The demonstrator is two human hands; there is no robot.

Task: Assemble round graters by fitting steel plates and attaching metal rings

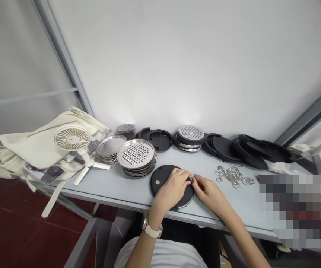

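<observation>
Wrinkled white cloth (160, 255) fronts a round, matte-black disc (163, 172).

Workshop, apparently for assembly: a grey surface (108, 188), set against a white partition (194, 67) in metal framing (62, 48), bears stacks of perforated metal discs (137, 155), many black round parts (223, 147) and a heap of wire clips (233, 175).

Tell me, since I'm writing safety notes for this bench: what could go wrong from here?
The black disc under the left hand lies close to the front edge of the table, so a slip might push it off. The small metal piece at the fingertips of that hand and the right hand could easily be dropped. The stack of grater discs shows raised teeth on top, which might scratch a reaching hand.
</observation>
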